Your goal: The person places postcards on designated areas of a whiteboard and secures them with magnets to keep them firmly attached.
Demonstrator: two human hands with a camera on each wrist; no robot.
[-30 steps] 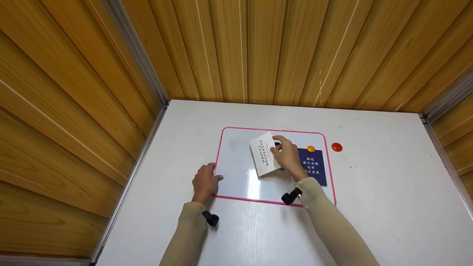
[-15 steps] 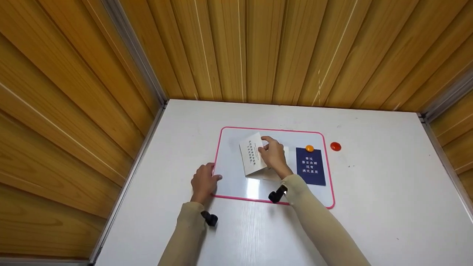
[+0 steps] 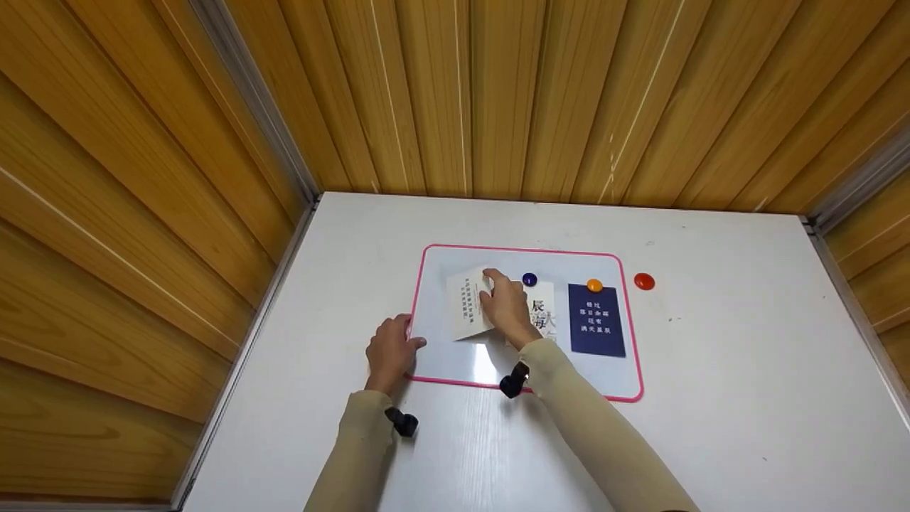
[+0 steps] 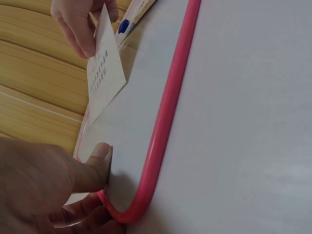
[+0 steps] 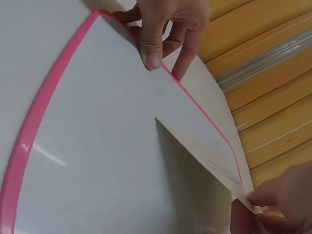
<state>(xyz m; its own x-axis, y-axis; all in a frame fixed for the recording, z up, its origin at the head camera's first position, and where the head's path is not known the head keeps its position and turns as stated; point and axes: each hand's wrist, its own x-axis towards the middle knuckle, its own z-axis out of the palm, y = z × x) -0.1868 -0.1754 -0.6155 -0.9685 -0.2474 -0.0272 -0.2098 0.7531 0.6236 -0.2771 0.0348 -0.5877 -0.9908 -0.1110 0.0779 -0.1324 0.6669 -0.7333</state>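
My right hand point(image 3: 508, 309) pinches the right edge of a white printed card point(image 3: 466, 306) between thumb and fingers. The card is tilted above the left half of a pink-rimmed whiteboard point(image 3: 437, 363); in the right wrist view, its shadow falls on the board. At the board's left edge my left hand point(image 3: 389, 350) grips the rim, thumb on top and fingers around the side, as the left wrist view shows. Partly behind the right hand lies a pale card with large characters point(image 3: 542, 306), a dark blue round magnet point(image 3: 530, 279) at its top.
A navy card point(image 3: 596, 327) lies on the board's right side under an orange magnet point(image 3: 594, 285). Just off the board, a red magnet point(image 3: 644, 281) rests on the white table point(image 3: 725, 355). Wood-panelled walls point(image 3: 498, 99) stand behind and at the sides.
My right hand has carried the white card left across the board, uncovering the navy card, the dark blue magnet and part of the pale card. The left hand stays at the rim.
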